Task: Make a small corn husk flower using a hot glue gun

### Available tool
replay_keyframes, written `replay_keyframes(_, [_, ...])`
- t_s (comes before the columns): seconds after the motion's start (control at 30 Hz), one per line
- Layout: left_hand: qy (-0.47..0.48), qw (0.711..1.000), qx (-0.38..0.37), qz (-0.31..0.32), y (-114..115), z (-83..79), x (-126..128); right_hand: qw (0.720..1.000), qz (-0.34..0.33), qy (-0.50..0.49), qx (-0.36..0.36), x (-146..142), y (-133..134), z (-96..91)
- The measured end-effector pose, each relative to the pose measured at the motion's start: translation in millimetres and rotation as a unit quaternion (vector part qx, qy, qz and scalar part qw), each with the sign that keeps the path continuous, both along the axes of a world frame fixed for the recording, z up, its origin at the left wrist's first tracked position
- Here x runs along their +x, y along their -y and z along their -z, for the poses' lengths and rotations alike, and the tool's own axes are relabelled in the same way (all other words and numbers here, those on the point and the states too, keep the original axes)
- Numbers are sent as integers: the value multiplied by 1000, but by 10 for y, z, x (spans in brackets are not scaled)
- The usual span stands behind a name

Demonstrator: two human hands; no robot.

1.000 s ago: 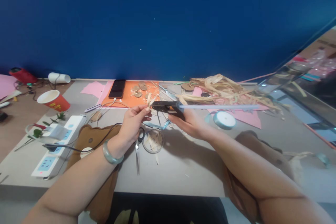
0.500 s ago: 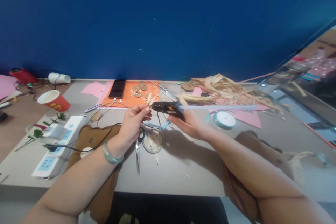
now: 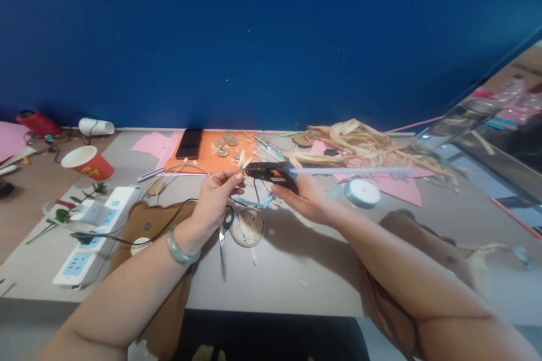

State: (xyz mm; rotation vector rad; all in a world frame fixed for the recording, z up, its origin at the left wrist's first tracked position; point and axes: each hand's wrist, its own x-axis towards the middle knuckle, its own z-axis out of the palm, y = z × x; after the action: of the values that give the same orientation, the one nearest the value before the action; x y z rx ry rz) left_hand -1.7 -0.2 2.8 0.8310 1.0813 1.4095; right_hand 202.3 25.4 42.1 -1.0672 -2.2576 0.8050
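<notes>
My right hand (image 3: 311,197) is wrapped round a black glue gun (image 3: 271,172), its nozzle turned to the left. A long pale glue stick (image 3: 355,171) juts out of the gun's back end. Between thumb and fingertips my left hand (image 3: 220,189) pinches a small piece of pale dried husk (image 3: 243,161) close to the nozzle. Whether the nozzle touches the husk I cannot tell. Below the hands lie black-handled scissors (image 3: 224,242) and a round clear dish (image 3: 248,227) with husk strips.
A power strip (image 3: 97,231) with cables, a red paper cup (image 3: 88,162) and a phone (image 3: 189,143) are on the left. Wood slices lie on orange paper (image 3: 207,162). At right are a husk pile (image 3: 359,141) and a ribbon spool (image 3: 362,193). A blue panel (image 3: 254,39) stands behind.
Hardly anything differs. The glue gun's nozzle and back end have shifted very slightly; both hands keep their grips.
</notes>
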Motion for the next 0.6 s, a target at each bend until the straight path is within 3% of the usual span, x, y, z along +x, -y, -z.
replay_keyframes(0.6, [9,1000,3,-2,7,-2,13,999,-15,-33,16,-5,-6,-8])
